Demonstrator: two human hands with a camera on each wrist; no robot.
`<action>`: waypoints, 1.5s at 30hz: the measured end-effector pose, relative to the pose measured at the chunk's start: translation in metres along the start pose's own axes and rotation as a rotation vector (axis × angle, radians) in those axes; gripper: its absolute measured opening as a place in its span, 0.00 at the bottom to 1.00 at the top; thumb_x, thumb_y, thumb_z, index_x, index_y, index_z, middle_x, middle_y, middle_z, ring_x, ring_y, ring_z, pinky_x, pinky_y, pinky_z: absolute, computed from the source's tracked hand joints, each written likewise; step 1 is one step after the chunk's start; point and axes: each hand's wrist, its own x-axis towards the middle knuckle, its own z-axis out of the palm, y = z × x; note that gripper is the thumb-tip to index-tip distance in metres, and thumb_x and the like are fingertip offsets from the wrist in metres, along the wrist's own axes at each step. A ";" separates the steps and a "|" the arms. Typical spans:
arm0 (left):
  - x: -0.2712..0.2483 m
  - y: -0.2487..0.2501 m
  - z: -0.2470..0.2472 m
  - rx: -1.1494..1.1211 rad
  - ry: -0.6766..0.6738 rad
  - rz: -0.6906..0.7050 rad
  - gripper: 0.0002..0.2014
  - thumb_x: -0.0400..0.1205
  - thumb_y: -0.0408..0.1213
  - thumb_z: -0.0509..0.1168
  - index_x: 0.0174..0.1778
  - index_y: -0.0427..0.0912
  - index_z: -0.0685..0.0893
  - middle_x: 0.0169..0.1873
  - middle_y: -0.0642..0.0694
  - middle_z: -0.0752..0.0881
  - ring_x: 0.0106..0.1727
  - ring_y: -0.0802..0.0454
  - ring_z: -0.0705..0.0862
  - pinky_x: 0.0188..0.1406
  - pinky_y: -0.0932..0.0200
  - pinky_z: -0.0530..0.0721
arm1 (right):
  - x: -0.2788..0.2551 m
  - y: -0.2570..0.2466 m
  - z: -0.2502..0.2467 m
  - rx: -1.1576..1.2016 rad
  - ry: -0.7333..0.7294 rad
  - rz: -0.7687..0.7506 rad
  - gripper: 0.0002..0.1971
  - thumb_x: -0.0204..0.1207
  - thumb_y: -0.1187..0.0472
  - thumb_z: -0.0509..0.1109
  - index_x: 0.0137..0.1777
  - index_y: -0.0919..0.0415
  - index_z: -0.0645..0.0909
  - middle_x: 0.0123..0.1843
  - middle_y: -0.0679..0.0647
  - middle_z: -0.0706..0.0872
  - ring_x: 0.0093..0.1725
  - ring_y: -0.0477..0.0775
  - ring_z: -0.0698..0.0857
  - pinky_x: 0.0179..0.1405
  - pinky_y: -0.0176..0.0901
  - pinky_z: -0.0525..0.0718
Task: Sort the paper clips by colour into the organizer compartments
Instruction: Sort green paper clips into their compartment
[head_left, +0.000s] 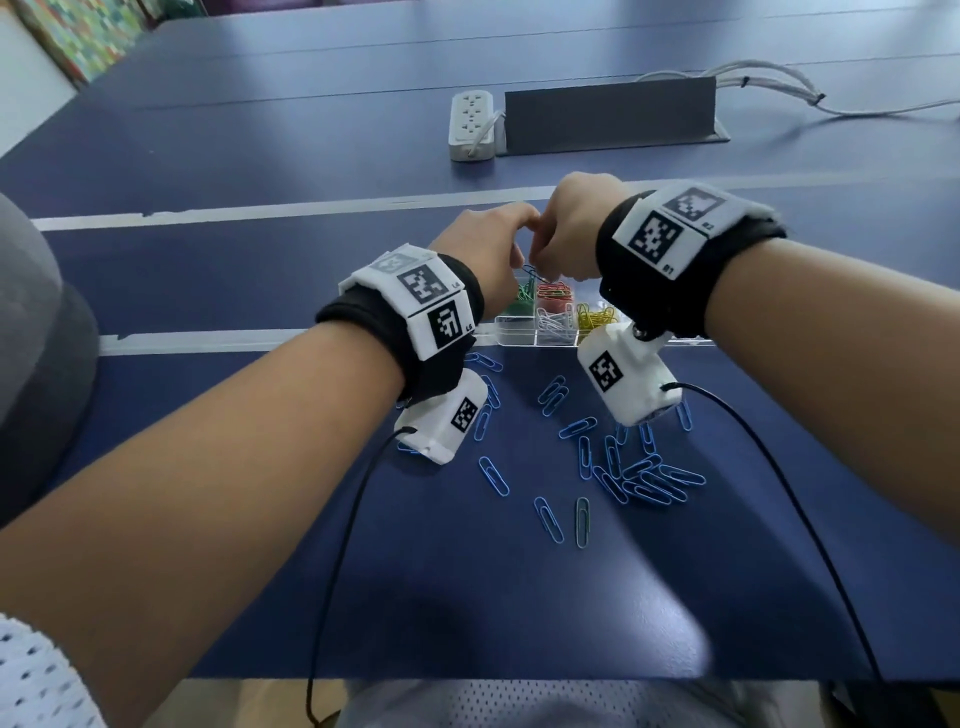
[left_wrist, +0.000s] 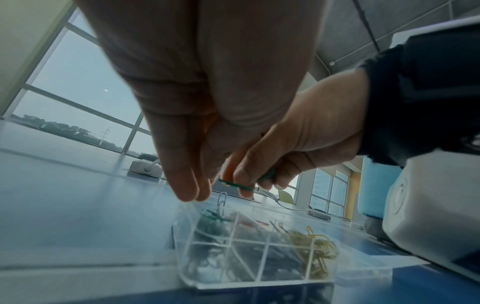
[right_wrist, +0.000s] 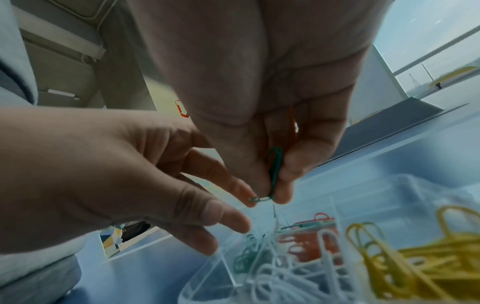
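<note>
green clip pinched above the organizer

while both hands meet over the far end of the clear organizer (head_left: 514, 332), the right hand (head_left: 571, 228) has its fingertips closed on a green paper clip (right_wrist: 275, 166), which hangs downward between thumb and fingers in the right wrist view. a second small green clip (right_wrist: 259, 198) sticks out sideways at its lower end, just beside a fingertip of the left hand (head_left: 488, 244); whether that finger touches it cannot be told. the left hand's fingers (left_wrist: 187, 164) are loosely extended and point down at the organizer, with nothing in their grasp that the views show.

the organizer sits on the blue worktop (head_left: 260, 270), just beyond a white line. its compartments hold green clips (head_left: 524, 299) at the left, red clips (head_left: 555, 296) next to them, white clips (head_left: 553, 325) in front of the red, and yellow clips (head_left: 595, 316) to the right. the pinched clip hangs above the green and white compartments.

nearer the person, a scatter of blue paper clips (head_left: 644, 478) lies loose on the worktop, some overlapping in a small heap toward the right, others singly. one grey-green clip (head_left: 583, 522) lies among them near the front.

farther back on the worktop are a white power strip (head_left: 470, 124) and a dark grey cable box (head_left: 608, 114), side by side, with white cables (head_left: 779, 83) trailing off to the right.
</note>
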 end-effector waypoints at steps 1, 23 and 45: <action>0.000 -0.001 0.000 -0.005 0.000 -0.009 0.28 0.76 0.23 0.63 0.68 0.53 0.75 0.53 0.49 0.86 0.49 0.51 0.84 0.48 0.56 0.82 | 0.001 -0.002 0.001 0.013 -0.001 0.007 0.11 0.69 0.62 0.72 0.52 0.59 0.87 0.48 0.59 0.91 0.49 0.60 0.90 0.54 0.53 0.88; -0.003 -0.007 0.011 0.327 -0.062 0.142 0.19 0.83 0.32 0.58 0.69 0.47 0.80 0.67 0.41 0.75 0.70 0.43 0.75 0.68 0.54 0.71 | 0.003 0.011 0.010 -0.278 -0.064 -0.117 0.11 0.72 0.59 0.75 0.53 0.61 0.88 0.51 0.58 0.90 0.51 0.59 0.87 0.52 0.47 0.86; 0.006 -0.017 0.006 0.025 0.078 0.015 0.19 0.74 0.26 0.70 0.60 0.47 0.82 0.45 0.48 0.90 0.44 0.53 0.82 0.50 0.61 0.79 | 0.010 0.000 0.014 -0.148 -0.004 -0.117 0.10 0.74 0.59 0.70 0.53 0.59 0.88 0.50 0.57 0.90 0.47 0.59 0.87 0.41 0.44 0.83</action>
